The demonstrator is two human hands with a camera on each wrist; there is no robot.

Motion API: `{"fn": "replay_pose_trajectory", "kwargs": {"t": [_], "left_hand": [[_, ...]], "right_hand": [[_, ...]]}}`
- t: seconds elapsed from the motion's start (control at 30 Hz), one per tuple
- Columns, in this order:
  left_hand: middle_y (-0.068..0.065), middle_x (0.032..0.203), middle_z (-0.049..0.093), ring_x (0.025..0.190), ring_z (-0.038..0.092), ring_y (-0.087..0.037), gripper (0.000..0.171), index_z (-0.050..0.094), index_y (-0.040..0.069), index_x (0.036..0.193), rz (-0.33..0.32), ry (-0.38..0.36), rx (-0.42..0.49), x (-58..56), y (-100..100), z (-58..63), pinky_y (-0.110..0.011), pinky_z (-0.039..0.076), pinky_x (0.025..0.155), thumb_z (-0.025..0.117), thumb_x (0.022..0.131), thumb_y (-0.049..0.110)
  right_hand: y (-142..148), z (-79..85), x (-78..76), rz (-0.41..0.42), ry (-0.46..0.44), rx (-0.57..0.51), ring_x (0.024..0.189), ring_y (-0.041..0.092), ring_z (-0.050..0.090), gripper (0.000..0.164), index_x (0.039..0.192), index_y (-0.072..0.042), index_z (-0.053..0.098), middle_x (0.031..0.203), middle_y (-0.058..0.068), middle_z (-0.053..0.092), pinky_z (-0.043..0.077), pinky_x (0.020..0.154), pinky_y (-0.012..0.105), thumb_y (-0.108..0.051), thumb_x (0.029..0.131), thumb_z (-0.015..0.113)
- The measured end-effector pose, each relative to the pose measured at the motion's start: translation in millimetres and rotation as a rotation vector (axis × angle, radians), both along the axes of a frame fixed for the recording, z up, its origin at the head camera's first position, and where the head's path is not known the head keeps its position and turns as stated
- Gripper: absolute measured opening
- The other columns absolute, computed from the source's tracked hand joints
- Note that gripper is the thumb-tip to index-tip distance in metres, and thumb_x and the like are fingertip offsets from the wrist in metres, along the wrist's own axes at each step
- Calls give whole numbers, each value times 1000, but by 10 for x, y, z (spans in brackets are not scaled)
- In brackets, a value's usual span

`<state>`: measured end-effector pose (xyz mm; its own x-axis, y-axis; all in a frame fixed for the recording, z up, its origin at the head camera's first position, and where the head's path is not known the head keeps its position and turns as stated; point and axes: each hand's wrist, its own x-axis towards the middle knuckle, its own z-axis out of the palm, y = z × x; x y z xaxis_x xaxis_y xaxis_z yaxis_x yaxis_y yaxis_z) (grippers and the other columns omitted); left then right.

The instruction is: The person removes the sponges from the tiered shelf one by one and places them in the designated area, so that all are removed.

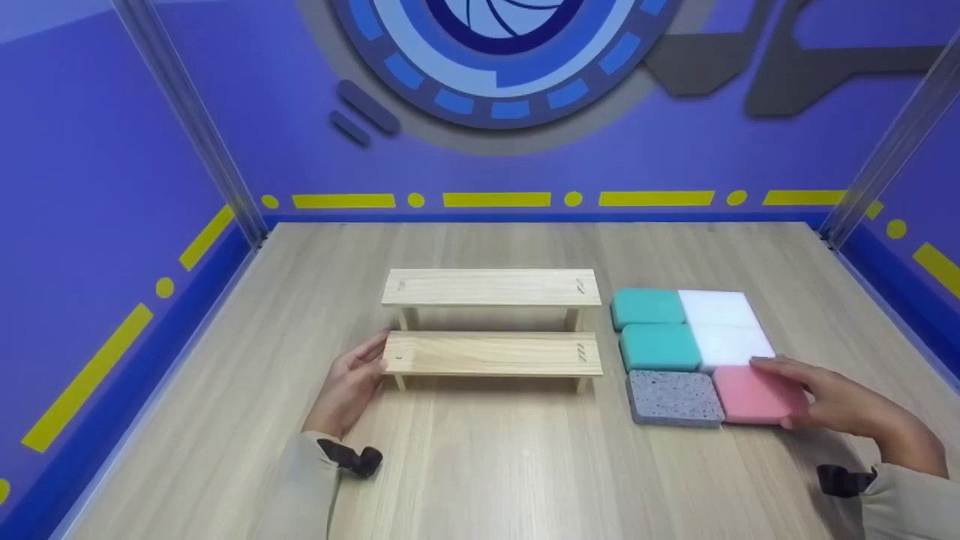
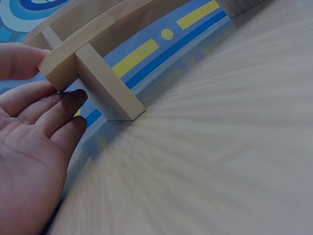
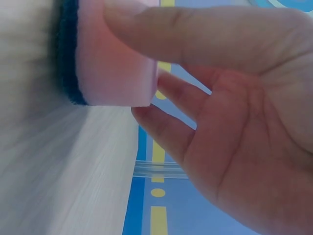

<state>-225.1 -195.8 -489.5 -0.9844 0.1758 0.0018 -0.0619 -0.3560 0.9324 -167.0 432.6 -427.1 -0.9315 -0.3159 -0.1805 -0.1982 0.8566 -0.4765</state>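
Two pale wooden shelves on short legs stand one behind the other: a front shelf [image 1: 491,354] and a rear shelf [image 1: 491,288]. Whether they are joined is hard to tell. At the front shelf's left end, my left hand [image 1: 350,386] pinches the plank's corner between thumb and fingers; a shelf leg [image 2: 105,83] stands beside the fingertips. My right hand [image 1: 844,401] grips a pink sponge [image 1: 754,397] at its right side, thumb on the near side and fingers over the far edge. A dark scouring layer [image 3: 70,54] shows under the pink foam. The sponge sits in a block of sponges.
Against the pink sponge lie a grey speckled sponge [image 1: 675,397], two teal sponges [image 1: 660,346] and white sponges [image 1: 724,330]. They lie right of the shelves on the wood-grain table [image 1: 495,465]. Blue panels [image 1: 480,169] with yellow marks wall the table at the back and sides.
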Motion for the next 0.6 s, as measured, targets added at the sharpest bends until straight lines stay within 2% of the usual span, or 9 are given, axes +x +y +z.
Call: {"fn": "replay_pose_trajectory", "kwargs": {"t": [0.1, 0.2, 0.23, 0.27, 0.3, 0.37, 0.47, 0.5, 0.6], "left_hand": [[-26, 154, 25, 143, 25, -31, 60, 26, -12, 145, 4, -4, -3, 3, -4, 0, -19, 44, 101, 45, 88, -12], [-26, 155, 25, 144, 23, -32, 60, 26, -12, 145, 10, -3, -13, 3, -7, 4, -17, 44, 100, 46, 88, -12], [-26, 155, 25, 144, 22, -32, 60, 26, -12, 145, 12, -3, -11, 3, -8, 6, -18, 44, 100, 46, 88, -12], [-26, 155, 25, 144, 23, -32, 61, 26, -12, 145, 12, -3, -10, 3, -9, 9, -18, 44, 100, 45, 88, -12], [-26, 155, 25, 144, 23, -32, 61, 26, -12, 146, 14, -5, -5, 4, -10, 12, -18, 44, 101, 45, 88, -12], [-25, 155, 25, 143, 26, -31, 61, 26, -11, 146, 14, -9, 13, -6, -2, 21, -20, 44, 102, 45, 88, -13], [-25, 155, 25, 139, 32, -27, 62, 26, -11, 146, 16, -12, 17, -21, 11, 39, -21, 44, 102, 45, 87, -13], [-25, 155, 26, 139, 34, -25, 61, 26, -11, 146, 19, -12, 15, -28, 17, 47, -21, 45, 102, 44, 87, -13], [-24, 155, 26, 139, 35, -24, 58, 27, -11, 145, 36, -4, 15, -51, 32, 72, -21, 45, 102, 44, 90, -9]], "right_hand": [[-2, -3, 6, 9, -9, -25, 136, 49, 29, 80, 143, 1, 41, 146, 36, 34, 37, 102, 16, -15, 73, 77], [3, -4, 11, 26, 6, -55, 143, 3, 20, 80, 142, 2, 41, 146, 36, 33, 24, 92, -1, -15, 72, 77], [4, 0, 11, 30, 12, -58, 138, -9, 17, 80, 142, 1, 41, 146, 35, 33, 21, 90, -3, -16, 72, 77], [0, 3, 12, 31, 5, -71, 134, -17, 12, 80, 143, 2, 41, 147, 35, 32, 25, 98, 2, -17, 73, 76], [-5, 8, 11, 30, 0, -79, 134, -17, 10, 80, 143, 2, 40, 147, 35, 31, 29, 106, 11, -17, 74, 76], [-19, 30, 3, 20, -13, -85, 146, 3, 12, 80, 143, 2, 40, 148, 35, 29, 33, 114, 39, -16, 75, 76], [-45, 80, -10, -9, -37, -98, 141, 49, 16, 78, 143, 5, 37, 149, 38, 24, 24, 99, 76, -16, 78, 74], [-53, 98, -14, -20, -32, -95, 134, 59, 18, 78, 143, 6, 36, 148, 39, 23, 24, 97, 77, -16, 79, 73], [-72, 153, -20, -66, -14, -80, 129, 64, 21, 77, 146, 5, 30, 147, 42, 22, 24, 94, 79, -23, 85, 69]]}}
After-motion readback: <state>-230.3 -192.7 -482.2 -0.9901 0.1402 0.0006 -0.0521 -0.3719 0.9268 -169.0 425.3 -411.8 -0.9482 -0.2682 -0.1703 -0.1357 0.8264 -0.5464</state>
